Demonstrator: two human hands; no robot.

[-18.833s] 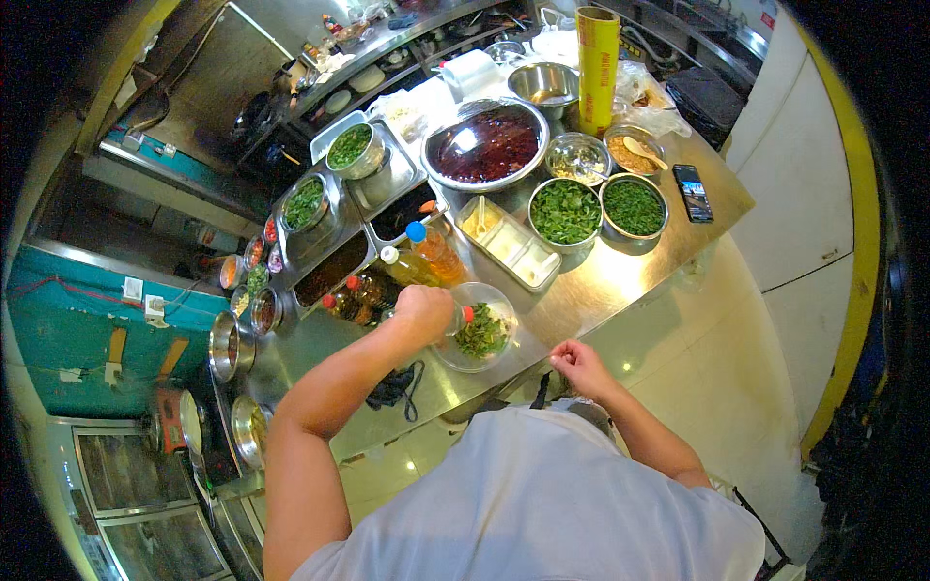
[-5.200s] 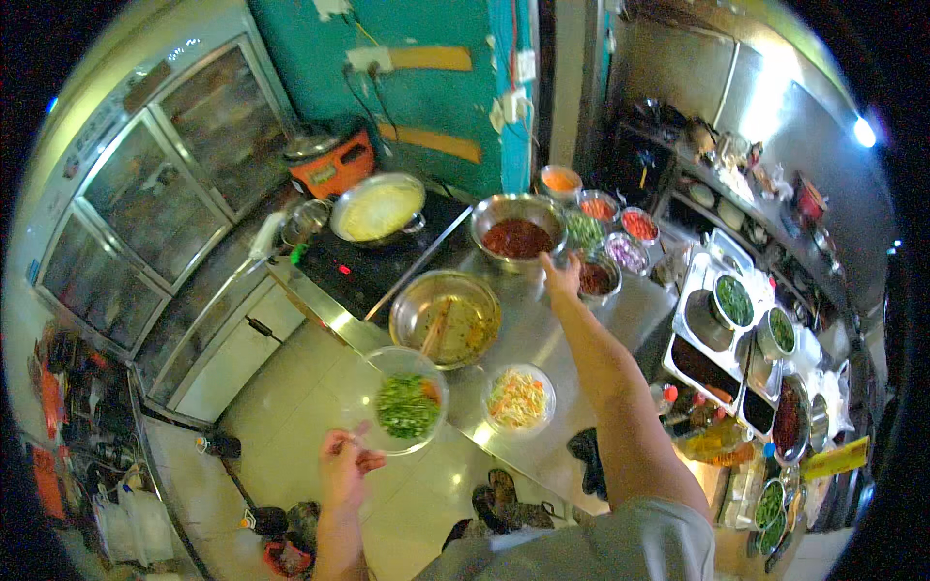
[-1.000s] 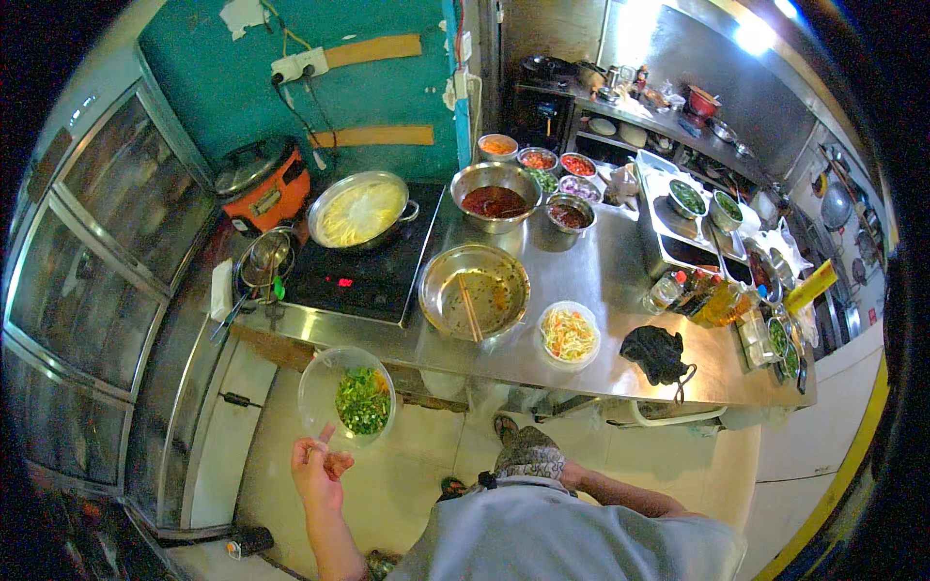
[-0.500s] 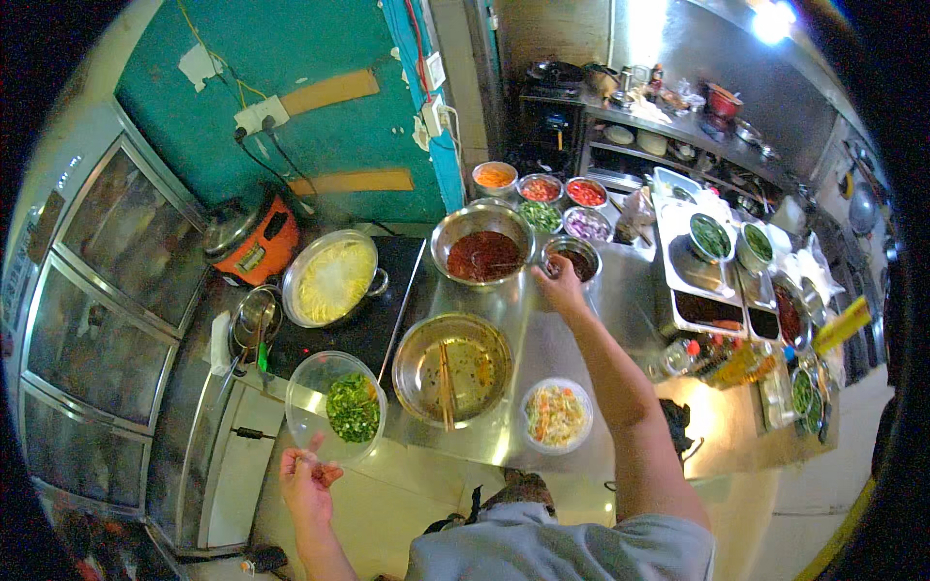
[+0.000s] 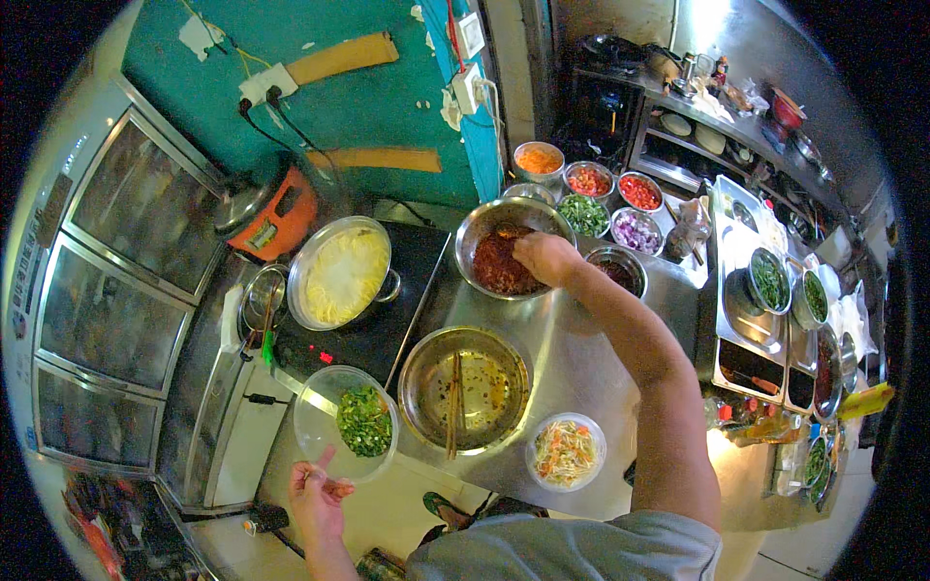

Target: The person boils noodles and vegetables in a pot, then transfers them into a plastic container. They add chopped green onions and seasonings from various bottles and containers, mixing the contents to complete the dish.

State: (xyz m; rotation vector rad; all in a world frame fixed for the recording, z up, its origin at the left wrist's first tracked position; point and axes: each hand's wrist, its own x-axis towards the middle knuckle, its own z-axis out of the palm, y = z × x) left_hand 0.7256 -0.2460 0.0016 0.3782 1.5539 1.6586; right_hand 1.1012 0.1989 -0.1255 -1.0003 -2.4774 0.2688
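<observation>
My left hand (image 5: 318, 496) grips the near rim of a clear plastic bowl (image 5: 315, 416), holding it beside the counter's front edge. Chopped greens (image 5: 365, 422) with orange bits lie in the bowl's right side. Over a large steel bowl (image 5: 469, 225) of red chilli sauce (image 5: 502, 263), my right hand (image 5: 545, 259) reaches in with fingers curled downward. Its fingertips are hidden; a small dark shape beside them could be part of a spoon, but I cannot make it out. Just right of that hand stands a smaller steel bowl (image 5: 635, 263) with dark contents.
A steaming pot of noodles (image 5: 339, 276) sits on the cooktop. In front are a steel basin (image 5: 499, 387) with chopsticks (image 5: 455, 402) and a tub of shredded vegetables (image 5: 565, 452). Several bowls of chopped vegetables (image 5: 636, 233) stand behind; trays (image 5: 751, 363) and bottles (image 5: 751, 416) lie to the right.
My right hand has moved left from the small dark-filled bowl into the large chilli sauce bowl. My left hand still holds the plastic bowl; the whole view has shifted slightly.
</observation>
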